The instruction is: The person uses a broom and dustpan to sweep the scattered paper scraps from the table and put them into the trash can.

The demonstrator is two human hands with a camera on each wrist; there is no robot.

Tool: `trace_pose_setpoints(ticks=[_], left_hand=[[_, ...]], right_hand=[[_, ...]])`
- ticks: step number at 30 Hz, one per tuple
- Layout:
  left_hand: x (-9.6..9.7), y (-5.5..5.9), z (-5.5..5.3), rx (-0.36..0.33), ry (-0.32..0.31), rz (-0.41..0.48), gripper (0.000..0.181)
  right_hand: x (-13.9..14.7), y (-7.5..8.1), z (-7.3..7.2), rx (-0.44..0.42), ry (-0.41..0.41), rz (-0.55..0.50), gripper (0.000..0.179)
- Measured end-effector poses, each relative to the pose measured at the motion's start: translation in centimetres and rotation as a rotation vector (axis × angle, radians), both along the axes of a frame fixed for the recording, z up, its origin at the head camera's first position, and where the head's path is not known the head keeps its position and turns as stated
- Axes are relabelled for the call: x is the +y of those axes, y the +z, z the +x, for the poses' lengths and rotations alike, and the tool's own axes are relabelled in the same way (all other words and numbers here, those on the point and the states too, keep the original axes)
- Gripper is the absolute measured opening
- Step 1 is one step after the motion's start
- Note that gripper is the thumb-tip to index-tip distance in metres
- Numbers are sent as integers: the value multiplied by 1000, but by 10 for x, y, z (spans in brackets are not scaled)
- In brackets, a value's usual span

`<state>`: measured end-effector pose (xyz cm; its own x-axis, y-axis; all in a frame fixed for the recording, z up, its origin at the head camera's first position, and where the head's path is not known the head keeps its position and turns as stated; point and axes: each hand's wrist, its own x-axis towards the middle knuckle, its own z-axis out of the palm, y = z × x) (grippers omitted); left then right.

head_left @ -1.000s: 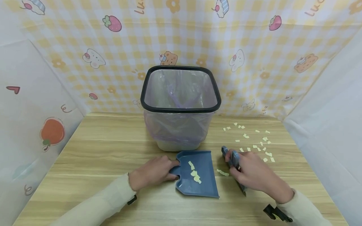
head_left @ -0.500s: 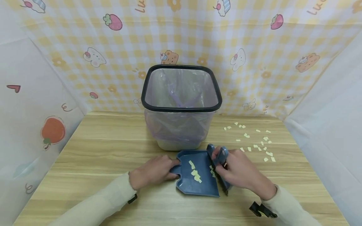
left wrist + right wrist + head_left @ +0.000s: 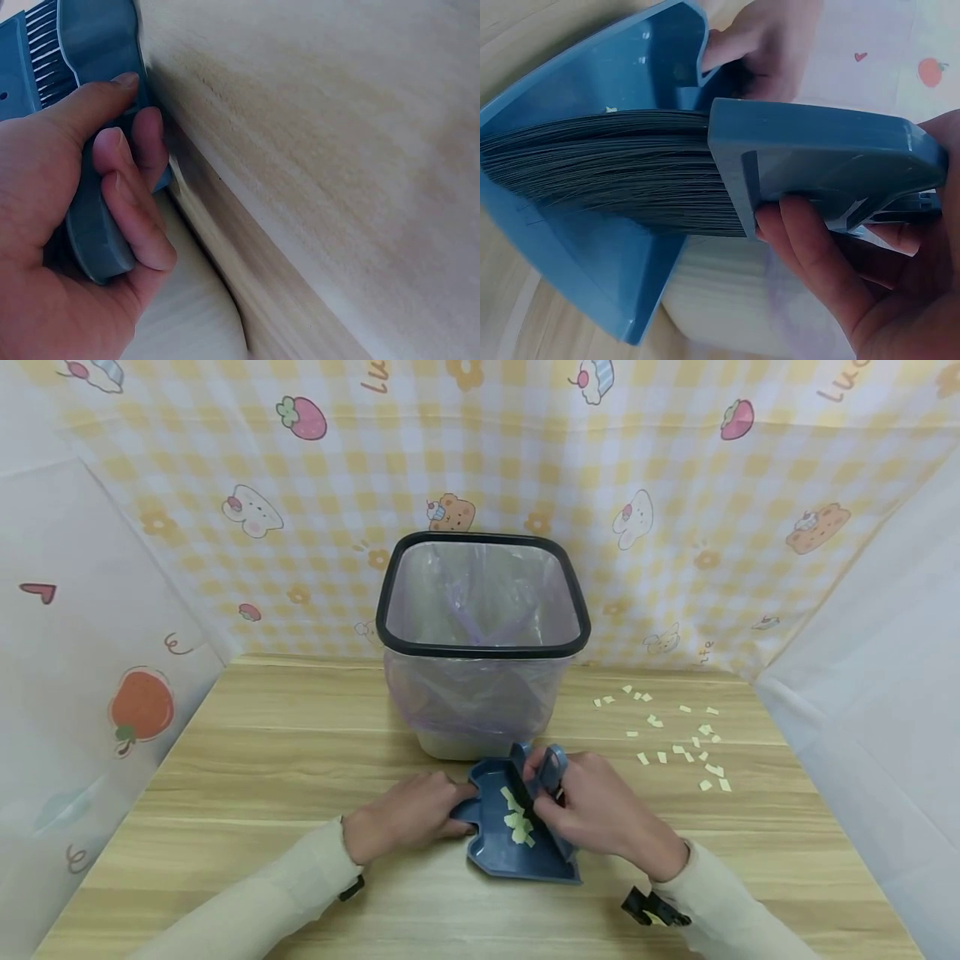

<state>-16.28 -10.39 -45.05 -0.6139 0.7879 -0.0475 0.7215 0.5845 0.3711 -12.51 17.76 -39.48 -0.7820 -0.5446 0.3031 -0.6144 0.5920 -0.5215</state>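
Note:
A blue dustpan [image 3: 517, 860] lies flat on the wooden table, its handle toward the left. My left hand [image 3: 408, 814] grips that handle, fingers curled round it in the left wrist view. My right hand [image 3: 600, 806] holds a blue hand brush [image 3: 817, 142] by its handle. The brush's dark bristles [image 3: 622, 172] rest inside the pan, bent against its floor. Pale yellow paper scraps [image 3: 517, 822] lie in the pan just left of the bristles; the brush may hide others.
Behind the dustpan stands a bin [image 3: 480, 693] with a black rim and a purplish liner. More paper scraps [image 3: 678, 749] are scattered over the table's right side. A checked cloth [image 3: 322, 510] hangs behind the table [image 3: 262, 735].
My right hand has moved left with the brush, from the table right of the dustpan into the pan, pushing scraps over its edge. My left hand and the dustpan have stayed put.

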Motion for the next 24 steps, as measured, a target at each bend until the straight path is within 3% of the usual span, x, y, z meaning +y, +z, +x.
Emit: trace_pose_setpoints(ticks=[7, 24], left_hand=[[0, 0, 0, 23, -6, 9, 27], [-1, 0, 2, 18, -1, 20, 26]], right_hand=[[6, 4, 1, 20, -19, -19, 24], [64, 10, 13, 58, -169, -10, 26]])
